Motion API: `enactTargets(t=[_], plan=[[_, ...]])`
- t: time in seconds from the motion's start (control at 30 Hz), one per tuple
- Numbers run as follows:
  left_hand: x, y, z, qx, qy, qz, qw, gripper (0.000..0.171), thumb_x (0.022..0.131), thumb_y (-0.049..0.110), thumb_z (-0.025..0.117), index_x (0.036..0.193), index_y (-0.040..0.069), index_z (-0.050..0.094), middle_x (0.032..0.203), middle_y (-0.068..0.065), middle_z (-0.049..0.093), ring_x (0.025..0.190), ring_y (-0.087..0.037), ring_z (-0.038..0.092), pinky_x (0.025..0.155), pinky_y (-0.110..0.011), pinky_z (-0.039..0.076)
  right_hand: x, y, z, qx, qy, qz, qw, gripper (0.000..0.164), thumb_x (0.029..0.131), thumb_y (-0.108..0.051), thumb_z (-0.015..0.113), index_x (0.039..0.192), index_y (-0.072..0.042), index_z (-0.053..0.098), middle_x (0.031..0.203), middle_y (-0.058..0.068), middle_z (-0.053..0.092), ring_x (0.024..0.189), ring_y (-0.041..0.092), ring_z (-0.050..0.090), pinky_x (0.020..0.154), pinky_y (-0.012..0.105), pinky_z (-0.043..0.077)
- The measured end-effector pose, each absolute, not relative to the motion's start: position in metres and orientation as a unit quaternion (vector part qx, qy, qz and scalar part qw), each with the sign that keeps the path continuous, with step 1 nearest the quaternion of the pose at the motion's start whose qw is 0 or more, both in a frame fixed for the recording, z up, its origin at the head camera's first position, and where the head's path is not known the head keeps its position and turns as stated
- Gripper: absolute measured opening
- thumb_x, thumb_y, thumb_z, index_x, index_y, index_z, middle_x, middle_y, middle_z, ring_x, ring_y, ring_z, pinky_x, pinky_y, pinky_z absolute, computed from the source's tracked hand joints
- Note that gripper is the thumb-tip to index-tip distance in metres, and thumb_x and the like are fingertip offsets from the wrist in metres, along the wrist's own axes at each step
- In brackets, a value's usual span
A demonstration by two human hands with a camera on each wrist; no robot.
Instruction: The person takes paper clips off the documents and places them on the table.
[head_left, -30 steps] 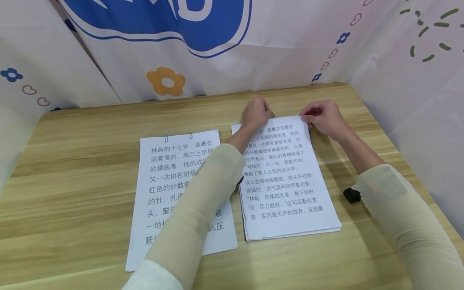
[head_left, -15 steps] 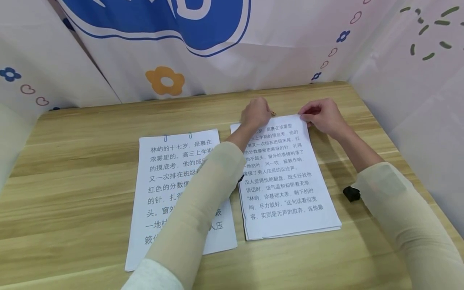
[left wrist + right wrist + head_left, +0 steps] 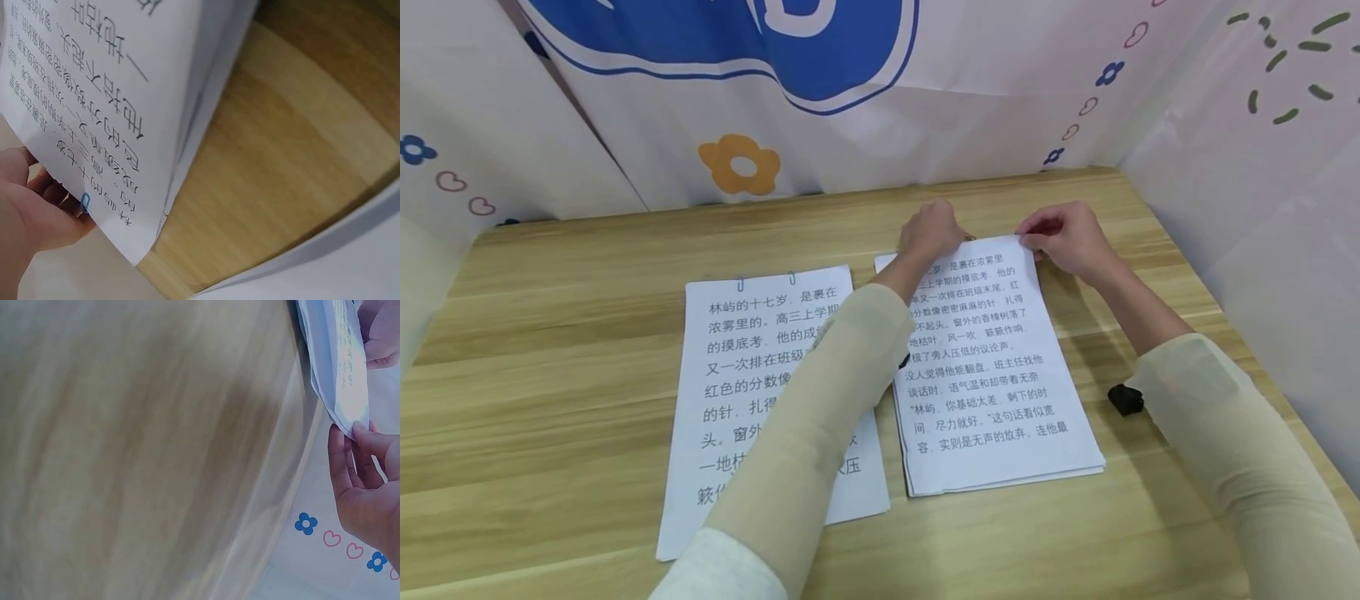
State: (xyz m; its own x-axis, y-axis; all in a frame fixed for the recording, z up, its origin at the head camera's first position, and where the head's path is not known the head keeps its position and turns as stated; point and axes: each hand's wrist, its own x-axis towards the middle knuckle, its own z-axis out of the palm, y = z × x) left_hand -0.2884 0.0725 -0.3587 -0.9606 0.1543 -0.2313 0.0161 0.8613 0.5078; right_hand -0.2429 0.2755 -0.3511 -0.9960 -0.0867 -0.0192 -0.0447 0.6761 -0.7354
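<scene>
A stack of printed sheets (image 3: 985, 400) lies on the right side of the table. At its top edge my left hand (image 3: 932, 232) pinches a small gold paper clip (image 3: 970, 238), most of it hidden by the fingers. A blue paper clip (image 3: 85, 202) sits on that same edge in the left wrist view, beside the fingers. My right hand (image 3: 1069, 240) grips the stack's top right corner between thumb and fingers, the thumb on the printed face in the right wrist view.
Left of it lies a second stack of printed sheets (image 3: 700, 433), partly under my left forearm, with two paper clips on its top edge. A printed cloth backdrop (image 3: 985, 125) stands behind the wooden table (image 3: 550, 350).
My left hand has shifted slightly to the right along the top edge, and the gold clip now sits closer against the paper. The right hand keeps its grip on the corner.
</scene>
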Motion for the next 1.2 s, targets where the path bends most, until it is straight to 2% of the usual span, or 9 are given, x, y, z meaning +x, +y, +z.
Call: enactTargets(t=[0.17, 0.4, 0.53, 0.67, 0.87, 1.1, 1.2], plan=[[-0.291, 0.072, -0.359, 0.037, 0.957, 0.255, 0.133, 0.019, 0.106, 0.027, 0.059, 0.091, 0.015, 0.060, 0.088, -0.001, 0.056, 0.075, -0.014, 0.054, 0.067, -0.028, 0.046, -0.243, 0.274, -0.350, -0.037, 0.915, -0.400, 0.025, 0.018, 0.099, 0.002, 0.065, 0.116, 0.007, 0.071, 0.116, 0.025, 0.067, 0.093, 0.031, 0.064, 0.072, 0.023, 0.058], [-0.291, 0.065, -0.361, 0.058, 0.947, 0.285, 0.138, 0.025, 0.104, 0.024, 0.062, 0.082, 0.012, 0.062, 0.080, -0.001, 0.060, 0.071, -0.014, 0.055, 0.067, -0.028, 0.047, -0.243, 0.273, -0.349, -0.030, 0.917, -0.397, 0.030, 0.019, 0.099, 0.002, 0.065, 0.117, 0.006, 0.071, 0.117, 0.025, 0.067, 0.094, 0.029, 0.063, 0.073, 0.024, 0.058], [-0.289, 0.056, -0.358, 0.091, 0.935, 0.315, 0.137, 0.017, 0.104, 0.022, 0.064, 0.100, 0.008, 0.073, 0.099, -0.004, 0.072, 0.084, -0.016, 0.062, 0.076, -0.028, 0.051, -0.244, 0.273, -0.350, -0.031, 0.917, -0.397, 0.030, 0.019, 0.099, 0.002, 0.065, 0.116, 0.006, 0.071, 0.117, 0.025, 0.067, 0.094, 0.028, 0.063, 0.072, 0.023, 0.058], [-0.286, 0.045, -0.351, 0.143, 0.919, 0.340, 0.135, 0.018, 0.104, 0.017, 0.064, 0.113, 0.004, 0.073, 0.116, -0.009, 0.069, 0.099, -0.019, 0.061, 0.086, -0.028, 0.051, -0.243, 0.273, -0.350, -0.035, 0.916, -0.399, 0.028, 0.019, 0.099, 0.003, 0.065, 0.116, 0.007, 0.071, 0.117, 0.025, 0.067, 0.094, 0.029, 0.063, 0.071, 0.022, 0.057], [-0.287, 0.036, -0.349, 0.187, 0.904, 0.357, 0.141, 0.014, 0.102, 0.011, 0.065, 0.110, 0.002, 0.072, 0.112, -0.011, 0.067, 0.099, -0.020, 0.060, 0.085, -0.026, 0.051, -0.243, 0.275, -0.350, -0.038, 0.917, -0.396, 0.026, 0.018, 0.099, 0.003, 0.065, 0.116, 0.006, 0.071, 0.117, 0.025, 0.067, 0.094, 0.028, 0.062, 0.070, 0.021, 0.056], [-0.284, 0.019, -0.345, 0.211, 0.898, 0.363, 0.133, 0.015, 0.101, 0.004, 0.064, 0.114, 0.000, 0.071, 0.119, -0.012, 0.068, 0.116, -0.024, 0.062, 0.106, -0.033, 0.048, -0.243, 0.275, -0.350, -0.034, 0.918, -0.395, 0.027, 0.019, 0.099, 0.003, 0.065, 0.116, 0.006, 0.071, 0.117, 0.025, 0.067, 0.095, 0.029, 0.062, 0.070, 0.021, 0.056], [-0.283, 0.011, -0.344, 0.211, 0.900, 0.358, 0.132, 0.016, 0.101, 0.002, 0.063, 0.114, -0.002, 0.070, 0.118, -0.013, 0.068, 0.115, -0.026, 0.063, 0.106, -0.034, 0.049, -0.243, 0.274, -0.350, -0.031, 0.917, -0.396, 0.030, 0.019, 0.099, 0.003, 0.065, 0.117, 0.006, 0.070, 0.118, 0.026, 0.066, 0.096, 0.030, 0.063, 0.071, 0.021, 0.057]])
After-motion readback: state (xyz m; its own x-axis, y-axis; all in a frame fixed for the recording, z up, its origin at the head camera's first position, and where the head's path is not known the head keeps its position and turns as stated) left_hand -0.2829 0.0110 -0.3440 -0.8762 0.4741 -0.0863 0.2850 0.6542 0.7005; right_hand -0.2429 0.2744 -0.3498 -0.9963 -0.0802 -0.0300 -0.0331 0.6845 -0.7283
